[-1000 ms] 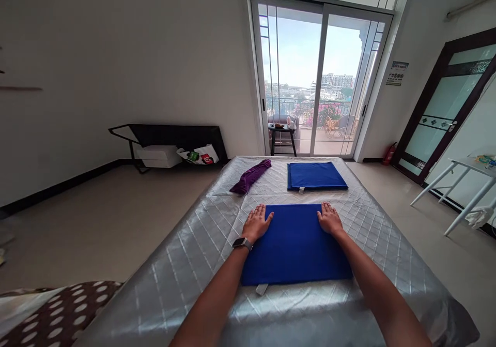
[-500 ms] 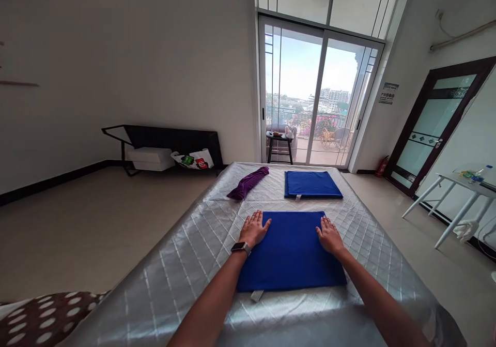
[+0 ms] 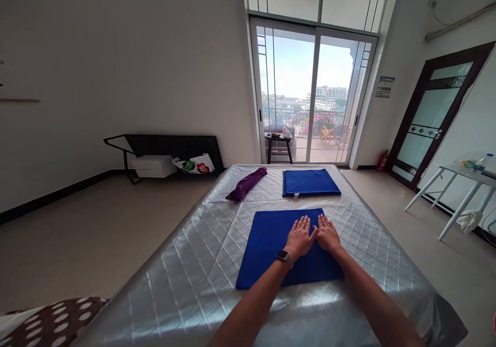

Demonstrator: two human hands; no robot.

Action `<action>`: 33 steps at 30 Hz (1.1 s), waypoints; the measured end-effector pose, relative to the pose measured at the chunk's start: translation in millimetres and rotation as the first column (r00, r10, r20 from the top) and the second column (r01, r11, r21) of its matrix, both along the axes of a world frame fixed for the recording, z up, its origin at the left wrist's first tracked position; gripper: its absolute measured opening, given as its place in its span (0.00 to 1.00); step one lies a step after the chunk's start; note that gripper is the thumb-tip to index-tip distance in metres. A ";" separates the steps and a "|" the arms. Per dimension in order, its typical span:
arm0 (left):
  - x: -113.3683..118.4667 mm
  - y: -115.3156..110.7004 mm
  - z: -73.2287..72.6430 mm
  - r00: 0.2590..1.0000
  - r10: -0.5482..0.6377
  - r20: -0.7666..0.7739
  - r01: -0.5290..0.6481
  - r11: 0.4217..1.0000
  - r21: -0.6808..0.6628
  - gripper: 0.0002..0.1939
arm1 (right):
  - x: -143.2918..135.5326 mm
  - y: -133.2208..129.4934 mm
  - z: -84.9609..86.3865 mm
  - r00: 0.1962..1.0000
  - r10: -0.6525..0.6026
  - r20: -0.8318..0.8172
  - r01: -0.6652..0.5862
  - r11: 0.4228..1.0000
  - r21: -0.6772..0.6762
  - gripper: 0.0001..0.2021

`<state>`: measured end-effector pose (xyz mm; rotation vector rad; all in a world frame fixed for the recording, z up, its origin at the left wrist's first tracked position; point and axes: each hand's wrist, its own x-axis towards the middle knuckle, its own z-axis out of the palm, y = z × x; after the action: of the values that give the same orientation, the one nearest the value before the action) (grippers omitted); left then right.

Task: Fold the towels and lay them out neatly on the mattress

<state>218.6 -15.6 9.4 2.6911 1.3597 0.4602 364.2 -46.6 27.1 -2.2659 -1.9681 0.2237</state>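
Note:
Flat on the bed in front of me lies a folded blue cloth [image 3: 267,238], smooth and roughly rectangular. My left hand [image 3: 301,237], with a watch on its wrist, rests palm down on the right half of the cloth, fingers stretched out. Beside it my right hand [image 3: 328,234] lies flat at the cloth's right edge, fingers extended; the two thumbs almost meet. Behind, a second folded blue cloth [image 3: 312,182] with a white tag lies on the bed. To its left is a rolled purple cloth bundle [image 3: 247,184].
A silver quilted cover [image 3: 186,274] spreads over the bed. Brown polka-dot fabric [image 3: 50,321] sits at lower left. A black bench-like frame [image 3: 174,148] stands by the left wall, a white table [image 3: 461,174] at right. Sliding glass doors [image 3: 287,93] are beyond the bed.
My left hand has moved right across the blue cloth, from its left edge to beside my right hand. The right hand stays near the right edge.

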 end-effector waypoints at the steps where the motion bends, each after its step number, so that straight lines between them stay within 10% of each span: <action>1: 7.3 -7.7 -3.0 1.000 -0.021 -0.002 0.021 1.000 -0.007 0.35 | 0.3 -0.3 -0.1 1.000 0.004 0.004 -0.004 1.000 -0.001 0.32; 5: -8.3 -18.6 -5.7 0.999 0.035 -0.034 -0.037 0.997 -0.063 0.37 | -1.2 -1.2 3.2 1.000 -0.013 0.007 0.013 1.000 -0.004 0.33; 15: -164.0 -11.4 -17.0 0.927 0.352 -0.131 -0.361 0.931 -0.055 0.45 | -8.3 -4.5 18.8 0.998 -0.027 0.056 0.028 0.999 -0.022 0.32; 22: -163.2 -22.6 -8.5 0.924 0.352 -0.152 -0.361 0.932 -0.033 0.42 | -16.7 -31.2 34.3 0.995 -0.019 0.097 0.015 0.999 0.038 0.30; 33: -169.1 -10.4 -29.1 0.922 0.367 -0.126 -0.362 0.930 0.060 0.40 | -21.2 -99.0 7.0 1.000 0.006 -0.012 -0.006 0.999 0.044 0.30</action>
<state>49.5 -26.0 -19.7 2.5344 1.9231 0.3348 343.0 -145.5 34.1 -2.2270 -1.9543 0.1922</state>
